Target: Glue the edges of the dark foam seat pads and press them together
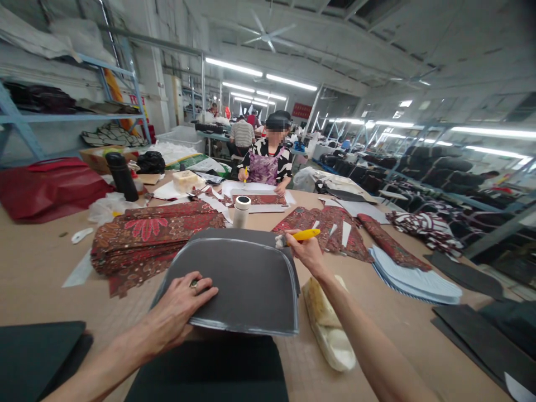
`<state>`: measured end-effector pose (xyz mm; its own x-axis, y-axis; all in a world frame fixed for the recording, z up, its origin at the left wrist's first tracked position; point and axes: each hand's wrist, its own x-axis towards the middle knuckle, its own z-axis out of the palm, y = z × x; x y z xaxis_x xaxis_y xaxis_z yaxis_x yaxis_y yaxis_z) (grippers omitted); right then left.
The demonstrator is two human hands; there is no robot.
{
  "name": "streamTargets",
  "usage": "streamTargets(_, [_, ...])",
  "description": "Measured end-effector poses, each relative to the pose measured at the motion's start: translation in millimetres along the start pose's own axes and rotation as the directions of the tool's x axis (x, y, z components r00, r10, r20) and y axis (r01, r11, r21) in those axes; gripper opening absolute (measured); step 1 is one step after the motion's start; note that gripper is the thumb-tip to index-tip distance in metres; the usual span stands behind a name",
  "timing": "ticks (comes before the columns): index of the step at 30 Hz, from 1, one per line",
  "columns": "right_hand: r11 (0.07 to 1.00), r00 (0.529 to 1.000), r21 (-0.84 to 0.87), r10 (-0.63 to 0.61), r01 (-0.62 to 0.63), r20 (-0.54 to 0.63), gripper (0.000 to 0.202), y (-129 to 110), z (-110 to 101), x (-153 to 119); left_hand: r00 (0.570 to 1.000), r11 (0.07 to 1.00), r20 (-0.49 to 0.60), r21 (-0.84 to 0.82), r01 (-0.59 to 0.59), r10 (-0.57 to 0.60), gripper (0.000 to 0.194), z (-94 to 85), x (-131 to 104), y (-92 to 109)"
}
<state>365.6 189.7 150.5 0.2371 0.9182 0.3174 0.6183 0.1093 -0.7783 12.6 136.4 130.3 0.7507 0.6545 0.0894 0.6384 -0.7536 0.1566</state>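
Observation:
A dark grey panel [238, 285] with rounded upper corners and a whitish band along its edges lies before me, on top of more dark sheets. My left hand [188, 301], with a ring on one finger, rests on its left part, fingers spread and pressing it flat. A yellow-handled brush [306, 234] is held in my right hand [305, 251], its pale bristles touching the panel's upper right corner. To the right, below my right hand, sits a cream-coloured container [330, 329], partly hidden by my forearm.
Patterned red-brown fabric stacks [154, 234] lie left and right of a white bottle [242, 212]. Light blue pieces [412, 273] are at the right, dark sheets [213, 371] at the front. Across the table, a person [268, 156] holds a yellow tool.

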Motion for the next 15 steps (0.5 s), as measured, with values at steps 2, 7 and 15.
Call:
streamTargets(2, [1.000,1.000,0.007,0.014,-0.014,0.012,0.031,-1,3,0,1.000,1.000,0.005,0.004,0.004,-0.004,0.077,1.4,-1,0])
streamTargets(7, [0.997,0.996,-0.001,0.076,-0.076,-0.039,0.029,-8,-20,-22,1.000,1.000,-0.007,-0.009,0.000,-0.001,0.078,8.9,-2,-3])
streamTargets(15, [0.987,0.993,-0.104,-0.121,0.121,0.010,0.043,7,-81,-102,0.998,0.966,-0.055,-0.257,0.011,-0.026,0.039,-45.9,11,-4])
